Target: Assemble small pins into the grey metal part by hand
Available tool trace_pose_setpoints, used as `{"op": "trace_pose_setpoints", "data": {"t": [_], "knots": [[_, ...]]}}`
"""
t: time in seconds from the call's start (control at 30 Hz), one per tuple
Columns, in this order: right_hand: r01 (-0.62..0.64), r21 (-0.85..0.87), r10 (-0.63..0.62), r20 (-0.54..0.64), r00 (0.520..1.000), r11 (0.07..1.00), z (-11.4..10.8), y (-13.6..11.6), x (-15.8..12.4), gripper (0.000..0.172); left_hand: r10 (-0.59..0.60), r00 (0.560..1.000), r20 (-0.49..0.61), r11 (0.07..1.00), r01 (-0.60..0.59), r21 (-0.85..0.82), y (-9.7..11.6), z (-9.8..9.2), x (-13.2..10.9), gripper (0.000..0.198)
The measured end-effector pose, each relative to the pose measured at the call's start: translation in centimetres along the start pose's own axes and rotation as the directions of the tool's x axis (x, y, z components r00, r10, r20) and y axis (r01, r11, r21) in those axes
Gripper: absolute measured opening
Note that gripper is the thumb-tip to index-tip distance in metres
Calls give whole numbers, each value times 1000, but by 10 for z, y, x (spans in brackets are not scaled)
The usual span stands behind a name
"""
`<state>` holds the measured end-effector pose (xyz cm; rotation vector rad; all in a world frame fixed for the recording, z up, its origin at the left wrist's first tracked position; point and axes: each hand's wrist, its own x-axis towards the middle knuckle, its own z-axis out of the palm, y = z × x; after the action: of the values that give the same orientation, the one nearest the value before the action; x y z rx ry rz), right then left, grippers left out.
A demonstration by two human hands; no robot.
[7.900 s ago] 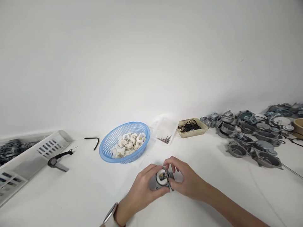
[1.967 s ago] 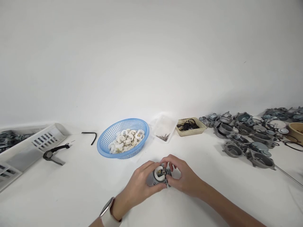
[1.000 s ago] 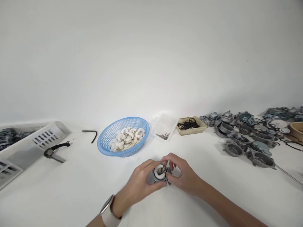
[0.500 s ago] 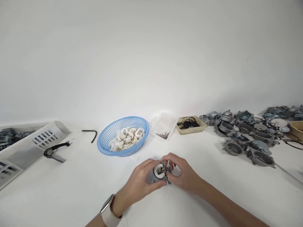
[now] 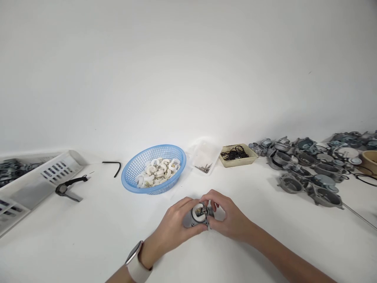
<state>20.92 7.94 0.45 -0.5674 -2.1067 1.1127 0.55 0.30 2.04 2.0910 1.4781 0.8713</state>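
Note:
My left hand (image 5: 172, 229) grips a small grey metal part (image 5: 198, 215) with a round white and brass insert in its open top, just above the white table (image 5: 88, 236). My right hand (image 5: 229, 218) closes on the same part from the right, its fingertips pinched at the top edge. A pale watch (image 5: 136, 264) sits on my left wrist. Whether the right fingers hold a small piece is hidden.
A blue basket (image 5: 132, 179) of white rings stands behind the hands. Beside it lie a clear tray of pins (image 5: 204, 163), a beige tray of black rings (image 5: 237, 154), several grey metal housings (image 5: 312, 169), a black hex key (image 5: 113, 167), a dark tool (image 5: 69, 188) and a white crate (image 5: 32, 182).
Both hands stay on the metal part with only slight finger shifts. The view has drifted a little.

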Motion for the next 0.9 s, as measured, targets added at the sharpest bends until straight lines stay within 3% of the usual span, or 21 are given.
{"op": "trace_pose_setpoints", "data": {"t": [0.9], "knots": [[47, -44, -45, 39, 998, 998, -2, 0, -2, 51, -6, 999, 35, 999, 7, -34, 3, -4, 2, 49]]}}
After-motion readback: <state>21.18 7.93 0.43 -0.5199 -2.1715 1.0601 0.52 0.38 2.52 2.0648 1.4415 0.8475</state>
